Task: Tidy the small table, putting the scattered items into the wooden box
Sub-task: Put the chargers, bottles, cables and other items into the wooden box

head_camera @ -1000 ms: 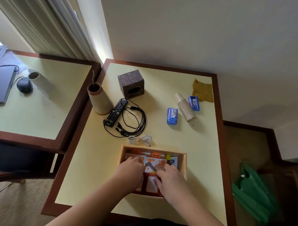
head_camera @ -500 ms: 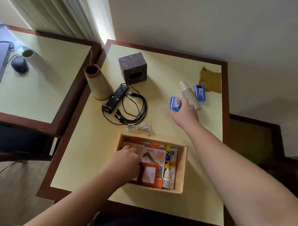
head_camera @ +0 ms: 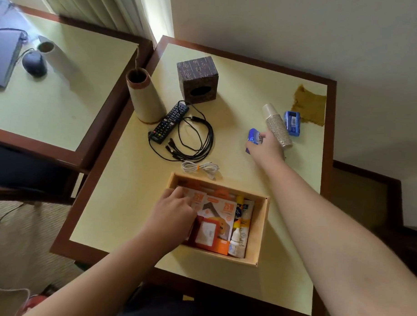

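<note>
Closest to the person, the wooden box (head_camera: 261, 233) sits by the near edge of the desk (head_camera: 120, 211), a bit right of the middle. The left hand (head_camera: 171, 215) is down inside its left half, fingers resting on the orange-and-white packets (head_camera: 221, 209), and it covers whatever's under it, so it's hard to say if it's actually gripping anything. A small dropper bottle (head_camera: 235, 244) and a couple of tubes stand along the box's right wall; labels too blurry to read.

Just past the box's far wall lies a coiled white cable (head_camera: 200, 168). Further back toward the left edge there's a black cable bundle (head_camera: 194, 143) touching the TV remote (head_camera: 168, 124), with a cone-shaped vase (head_camera: 144, 96) right at the left edge and a dark cube-shaped box (head_camera: 197, 81) behind.

Out toward the right edge, the right hand (head_camera: 265, 149) is curled around a blue packet (head_camera: 253, 137), mostly hiding it. Its knuckles sit just beside a tipped-over stack of paper cups (head_camera: 276, 124). A second blue packet (head_camera: 292, 123) lies on the far side of the cups, next to a brownish cloth (head_camera: 309, 105) near the far right corner.

Plenty of bare desktop left of the box and along the near-right corner.
</note>
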